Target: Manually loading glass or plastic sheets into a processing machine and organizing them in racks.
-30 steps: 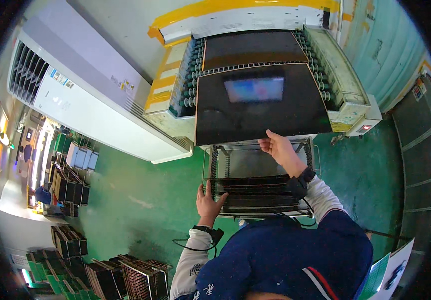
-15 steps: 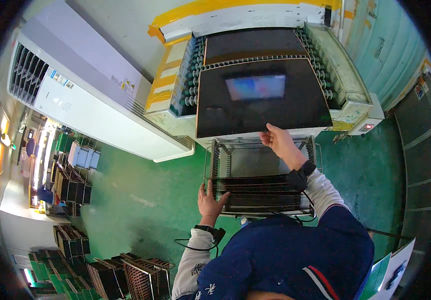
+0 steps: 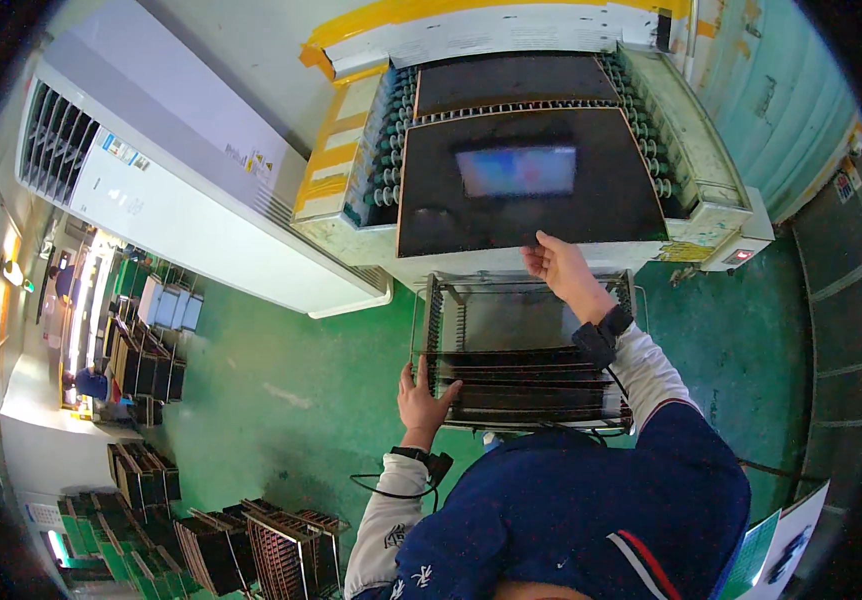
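Observation:
A flat black panel [image 3: 521, 215] lies on the roller conveyor [image 3: 388, 150], its near edge overhanging the front of the machine. The fingers of my right hand [image 3: 563, 272] are curled and closed at that near edge, the index finger on top. My left hand [image 3: 421, 405] has its fingers spread against the left side of a metal rack [image 3: 433, 320], thumb beside the stacked dark panels [image 3: 531, 390] in it. Another black panel [image 3: 511, 82] lies farther in on the rollers. Both wrists wear black bands with cables.
A tall white air conditioner [image 3: 201, 210] stands to the left of the conveyor. More racks of panels [image 3: 291, 550] stand on the green floor at lower left. Dark grey covered panelling [image 3: 836, 290] is along the right side. A small control box [image 3: 741, 250] sits at the conveyor's right.
The near black panel has slid a little farther onto the rollers, away from me, and my right hand has moved forward with it. My left hand stays on the rack.

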The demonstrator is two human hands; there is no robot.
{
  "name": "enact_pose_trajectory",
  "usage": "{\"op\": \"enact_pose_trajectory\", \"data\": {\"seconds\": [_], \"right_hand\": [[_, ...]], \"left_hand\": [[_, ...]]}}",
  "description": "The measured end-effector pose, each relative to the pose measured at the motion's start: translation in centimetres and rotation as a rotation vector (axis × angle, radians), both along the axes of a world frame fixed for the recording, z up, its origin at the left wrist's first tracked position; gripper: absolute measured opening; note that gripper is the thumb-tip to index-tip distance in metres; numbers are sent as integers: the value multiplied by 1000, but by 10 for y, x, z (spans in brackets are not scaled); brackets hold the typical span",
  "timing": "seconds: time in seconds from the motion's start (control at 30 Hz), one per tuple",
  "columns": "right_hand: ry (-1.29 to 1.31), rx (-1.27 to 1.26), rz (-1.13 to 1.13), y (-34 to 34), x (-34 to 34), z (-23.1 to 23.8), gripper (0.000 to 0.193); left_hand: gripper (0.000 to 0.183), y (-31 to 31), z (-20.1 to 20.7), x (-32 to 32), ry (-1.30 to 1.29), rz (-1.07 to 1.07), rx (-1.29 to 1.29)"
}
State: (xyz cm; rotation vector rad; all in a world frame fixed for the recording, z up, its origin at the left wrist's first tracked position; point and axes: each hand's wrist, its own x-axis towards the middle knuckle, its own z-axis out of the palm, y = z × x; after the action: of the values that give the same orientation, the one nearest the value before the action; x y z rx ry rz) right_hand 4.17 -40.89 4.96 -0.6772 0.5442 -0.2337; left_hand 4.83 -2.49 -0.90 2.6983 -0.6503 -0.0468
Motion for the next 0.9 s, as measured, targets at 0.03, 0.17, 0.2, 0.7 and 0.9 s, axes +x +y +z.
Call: {"op": "enact_pose_trajectory", "data": {"seconds": [0.03, 0.17, 0.2, 0.7, 0.9], "right_hand": [[1, 0, -6, -1, 2, -1, 23], [-33, 0, -6, -2, 11, -1, 24], [-47, -9, 3, -4, 14, 1, 26], [290, -1483, 1043, 54, -59, -53, 50], [439, -1478, 1005, 68, -73, -51, 46]], "left_hand": [[94, 0, 0, 0, -5, -2, 1], [94, 2, 1, -2, -3, 18, 4], [95, 2, 1, 0, -8, 14, -1], [95, 2, 3, 2, 16, 4, -19], [97, 3, 4, 2, 25, 13, 8]]}}
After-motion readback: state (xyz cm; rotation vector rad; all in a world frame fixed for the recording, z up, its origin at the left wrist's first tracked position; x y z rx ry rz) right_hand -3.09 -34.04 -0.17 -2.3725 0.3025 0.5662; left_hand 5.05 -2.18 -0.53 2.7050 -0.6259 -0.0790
